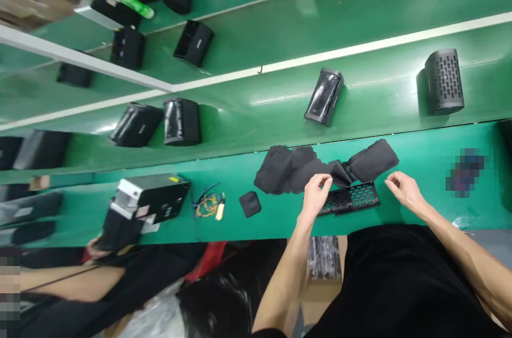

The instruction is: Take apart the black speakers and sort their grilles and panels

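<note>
Left to right along the green bench: a co-worker's hand at the far left holds a black unit, with a grey-and-black box resting on or above it — I can't tell which. Next, a loose bundle of yellow and blue wires, then a small black square pad.

Work in hand looks like fabric-to-grille: a pile of black cloth pieces lies just behind a flat perforated black grille panel at the bench's near edge.

Left hand: thumb and forefinger pinched on the near edge of the cloth, right above the grille's left end. Right hand: fingers loosely curled, holding nothing, just beside the grille's right end, near the cloth's right flap but apart from it.

Step, as I read it: separating one cloth piece from the pile. Next move calls for peeling a single layer cleanly while the right hand steadies the grille or takes the opposite corner.

On the belt behind: a wrapped speaker body and a finished grilled speaker, well apart.
</note>
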A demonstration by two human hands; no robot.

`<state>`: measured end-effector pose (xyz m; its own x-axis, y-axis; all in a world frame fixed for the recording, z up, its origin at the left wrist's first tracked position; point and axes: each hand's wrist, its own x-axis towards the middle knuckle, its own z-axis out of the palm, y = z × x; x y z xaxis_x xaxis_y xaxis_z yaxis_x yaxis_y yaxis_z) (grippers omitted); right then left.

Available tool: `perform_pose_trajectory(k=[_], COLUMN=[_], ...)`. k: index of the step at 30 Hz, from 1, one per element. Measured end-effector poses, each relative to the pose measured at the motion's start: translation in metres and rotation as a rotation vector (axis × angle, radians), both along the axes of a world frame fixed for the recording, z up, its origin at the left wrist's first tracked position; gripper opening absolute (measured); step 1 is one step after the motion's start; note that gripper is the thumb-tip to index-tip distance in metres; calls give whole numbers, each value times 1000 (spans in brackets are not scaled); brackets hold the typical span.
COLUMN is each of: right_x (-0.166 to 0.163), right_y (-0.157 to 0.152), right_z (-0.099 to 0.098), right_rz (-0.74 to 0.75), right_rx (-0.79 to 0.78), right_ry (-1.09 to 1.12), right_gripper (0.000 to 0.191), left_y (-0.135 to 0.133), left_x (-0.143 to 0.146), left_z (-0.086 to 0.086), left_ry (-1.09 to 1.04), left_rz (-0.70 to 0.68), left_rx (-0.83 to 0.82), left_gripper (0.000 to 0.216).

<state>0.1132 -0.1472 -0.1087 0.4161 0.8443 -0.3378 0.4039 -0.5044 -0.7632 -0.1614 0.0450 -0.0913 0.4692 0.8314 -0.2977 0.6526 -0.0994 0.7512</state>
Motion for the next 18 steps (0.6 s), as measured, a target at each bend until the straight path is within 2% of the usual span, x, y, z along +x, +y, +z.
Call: perform_pose_trajectory(k=[4,8,11,15,18], right_x=[-4,-11,-11,-12,-33], right_y=[38,54,55,64,85], right_z=[-4,-9,-13,-12,-5], right_rz=[162,324,300,204,275], right_rx=[-45,-77,-116,-175,-190], right_ry=[-50,-94,-175,-237,-219], right_gripper=[17,5,6,8,13], left_y=[-25,-30,-24,-13,-3], left_x=[-36,-51,-62,-97,-125], left_z=[-11,-27,-35,-33,-28], left_ry=[156,301,291,240,256], left_rz=[-155,-221,-269,-259,-192], left_rx=[151,240,226,234,222], left_gripper=[24,26,25,31,29])
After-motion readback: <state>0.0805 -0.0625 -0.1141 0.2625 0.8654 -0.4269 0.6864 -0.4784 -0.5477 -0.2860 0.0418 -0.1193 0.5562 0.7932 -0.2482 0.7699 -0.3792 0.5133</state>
